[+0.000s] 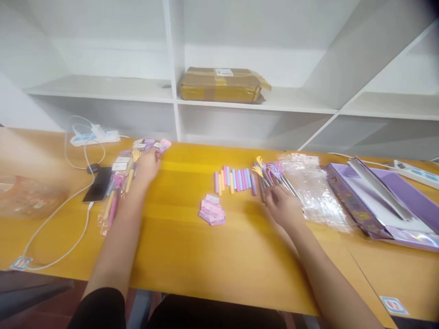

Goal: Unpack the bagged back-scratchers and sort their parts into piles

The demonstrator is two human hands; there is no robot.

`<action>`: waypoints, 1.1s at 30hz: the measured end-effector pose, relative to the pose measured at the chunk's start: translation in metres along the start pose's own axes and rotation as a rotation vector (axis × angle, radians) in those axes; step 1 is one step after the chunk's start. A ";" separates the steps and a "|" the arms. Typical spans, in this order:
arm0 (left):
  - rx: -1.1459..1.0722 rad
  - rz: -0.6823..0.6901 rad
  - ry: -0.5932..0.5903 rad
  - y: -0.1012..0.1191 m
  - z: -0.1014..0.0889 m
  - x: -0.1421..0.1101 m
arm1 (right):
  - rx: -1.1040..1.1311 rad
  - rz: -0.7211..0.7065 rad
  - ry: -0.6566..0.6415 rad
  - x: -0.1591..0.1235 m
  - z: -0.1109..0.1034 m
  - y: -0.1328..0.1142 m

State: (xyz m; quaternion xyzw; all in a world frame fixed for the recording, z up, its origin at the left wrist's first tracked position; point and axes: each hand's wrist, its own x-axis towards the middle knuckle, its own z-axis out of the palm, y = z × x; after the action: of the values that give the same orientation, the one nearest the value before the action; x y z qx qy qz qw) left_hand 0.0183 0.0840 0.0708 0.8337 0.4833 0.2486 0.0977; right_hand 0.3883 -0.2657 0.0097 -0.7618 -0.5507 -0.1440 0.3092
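Observation:
My left hand (pixel 148 163) reaches to the far left of the table, beside bagged back scratchers (pixel 116 180) and a pile of small purple and pink cards (pixel 156 145). Its fingers are blurred, and any grip there is hidden. With fingers curled, my right hand (pixel 283 205) is on the metal rods of several back scratchers (pixel 270 172) with yellow, pink and purple hand-shaped heads. Between the hands lies a row of pastel handle tubes (pixel 236 179) in purple, yellow, pink and blue. Nearer me is a loose stack of pink cards (pixel 211 210).
Clear plastic bags (pixel 317 196) lie right of the rods, next to an opened purple box (pixel 377 205). A phone (pixel 98 184) with a white cable and a power strip (pixel 94 137) are at left. A taped parcel (pixel 222 86) sits on the shelf behind.

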 end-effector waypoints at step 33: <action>-1.195 0.115 -0.930 0.190 -0.038 -0.125 | 1.122 0.097 -0.366 0.089 -0.082 -0.134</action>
State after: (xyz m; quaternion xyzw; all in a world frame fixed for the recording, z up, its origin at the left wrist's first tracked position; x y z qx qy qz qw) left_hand 0.0914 -0.1231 0.1402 0.6818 0.1313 0.0956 0.7133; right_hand 0.3047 -0.2239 0.1645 -0.5186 -0.5517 0.3174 0.5709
